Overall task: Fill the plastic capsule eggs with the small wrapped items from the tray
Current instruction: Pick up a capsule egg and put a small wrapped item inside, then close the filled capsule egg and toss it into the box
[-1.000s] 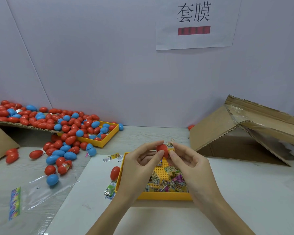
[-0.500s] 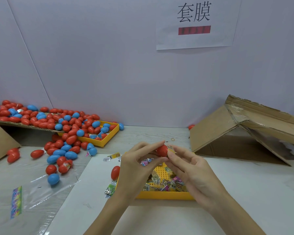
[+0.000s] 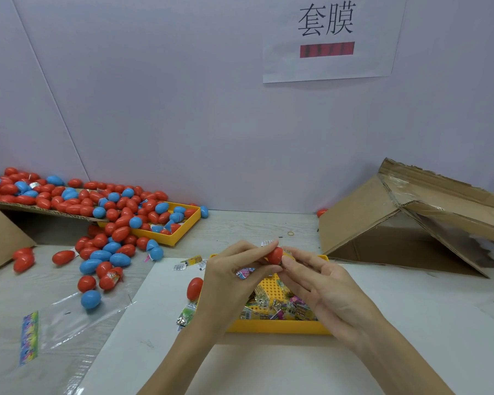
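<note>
A red capsule egg (image 3: 275, 255) is held above the yellow tray (image 3: 277, 327) between both hands. My left hand (image 3: 231, 277) pinches it from the left with thumb and forefinger, and a pink wrapped item (image 3: 245, 272) shows under its fingers. My right hand (image 3: 322, 292) pinches the egg's right end, where a bit of yellow wrapper pokes out. The tray holds several small wrapped items (image 3: 280, 307). Another red egg (image 3: 194, 287) lies just left of the tray.
A heap of red and blue eggs (image 3: 97, 206) spills from a cardboard ramp over a second yellow tray (image 3: 180, 232) at the left. A tilted cardboard box (image 3: 405, 220) stands at the right. Loose wrappers (image 3: 187, 262) and a clear plastic bag (image 3: 69, 315) lie on the table.
Both hands have dropped slightly toward the tray and turned the red egg. A pink wrapped item has come into view under the left fingers.
</note>
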Tool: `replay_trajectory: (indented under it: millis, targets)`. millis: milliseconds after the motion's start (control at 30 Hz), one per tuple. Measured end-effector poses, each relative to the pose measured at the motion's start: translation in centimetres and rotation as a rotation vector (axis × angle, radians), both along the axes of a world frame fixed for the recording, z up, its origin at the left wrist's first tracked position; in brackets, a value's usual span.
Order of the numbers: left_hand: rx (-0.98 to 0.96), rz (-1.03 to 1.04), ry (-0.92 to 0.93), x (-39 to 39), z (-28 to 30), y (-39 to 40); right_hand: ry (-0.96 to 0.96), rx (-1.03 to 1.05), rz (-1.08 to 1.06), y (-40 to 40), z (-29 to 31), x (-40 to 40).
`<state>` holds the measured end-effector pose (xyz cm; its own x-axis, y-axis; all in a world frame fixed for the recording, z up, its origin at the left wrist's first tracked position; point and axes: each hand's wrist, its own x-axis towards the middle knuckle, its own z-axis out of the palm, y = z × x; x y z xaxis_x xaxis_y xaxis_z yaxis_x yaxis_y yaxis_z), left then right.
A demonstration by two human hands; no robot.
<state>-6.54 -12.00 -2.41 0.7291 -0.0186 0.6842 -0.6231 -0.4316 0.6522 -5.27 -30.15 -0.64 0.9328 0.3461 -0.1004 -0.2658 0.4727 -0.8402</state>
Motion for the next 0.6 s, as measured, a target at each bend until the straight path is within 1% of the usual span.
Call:
replay_trajectory:
  millis: [167,300,400,533,600]
  targets:
    - [0.018,-0.01,-0.007,0.08,-0.01,0.01,0.031,0.009,0.023,-0.17,0.2,0.03]
    - [0.022,-0.034,-0.017,0.21,0.09,0.02,0.001,0.007,0.036,-0.11,0.35,-0.08]
    - [0.026,-0.039,0.03,0.27,0.06,0.18,-0.028,-0.009,0.023,-0.03,0.32,-0.13]
    - [0.044,-0.072,0.101,0.1,-0.02,-0.12,-0.132,-0.143,-0.036,-0.02,0.23,-0.25]
    - [0.062,-0.045,0.078,0.14,-0.15,-0.15,-0.18,-0.228,-0.03,-0.07,0.33,-0.35]
